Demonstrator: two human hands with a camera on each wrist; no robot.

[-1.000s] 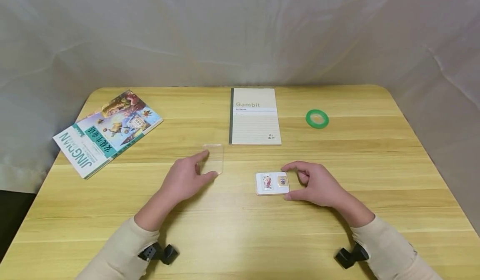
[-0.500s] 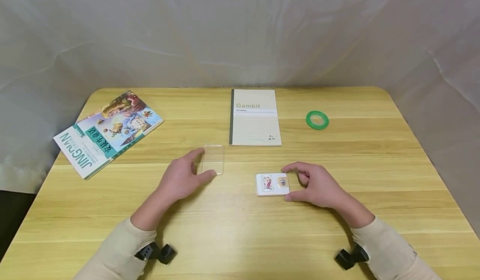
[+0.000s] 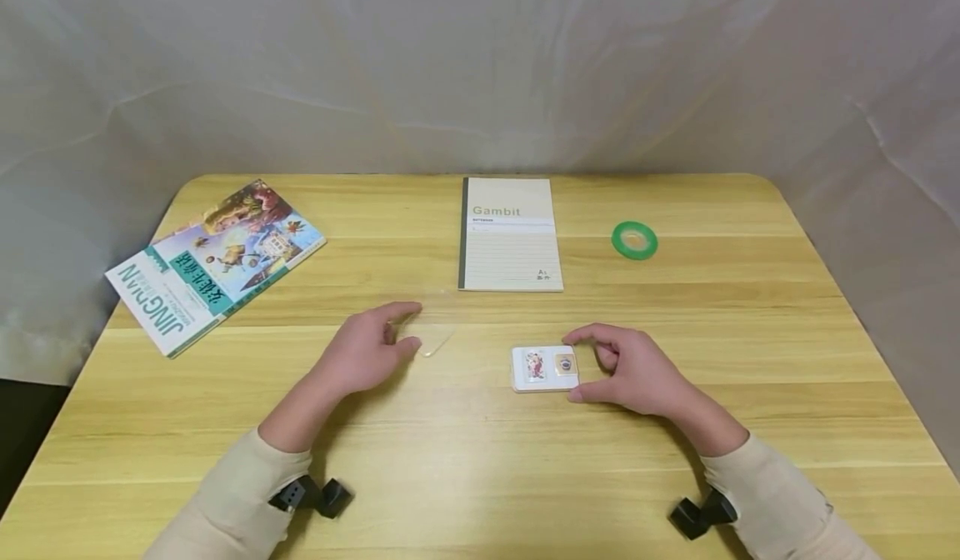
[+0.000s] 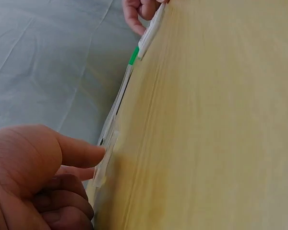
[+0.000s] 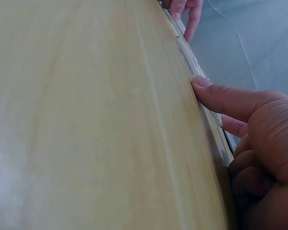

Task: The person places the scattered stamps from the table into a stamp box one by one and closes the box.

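Observation:
My left hand (image 3: 360,356) pinches a thin clear plastic cover (image 3: 437,341) between thumb and fingers, left of centre in the head view. The cover is rotated and see-through, its outline faint; in the left wrist view the clear cover (image 4: 104,167) shows edge-on by the thumb tip. To the right, a flat white rectangular case (image 3: 550,370) lies on the table, bearing a small coloured picture (image 3: 535,365) and a gold square piece (image 3: 566,364). My right hand (image 3: 637,368) holds the case's right end, thumb on the near edge and index finger on the far edge.
Behind the hands lies a cream notebook (image 3: 512,252) with a dark spine. A green tape roll (image 3: 634,241) is at its right. A colourful book (image 3: 217,268) lies slanted at the far left of the wooden table (image 3: 480,477). A grey cloth (image 3: 480,60) hangs behind.
The clear cover, upright in outline half a second ago, has turned in the left hand. The left hand has shifted slightly and its fingers have drawn nearer together. The right hand and case stay put.

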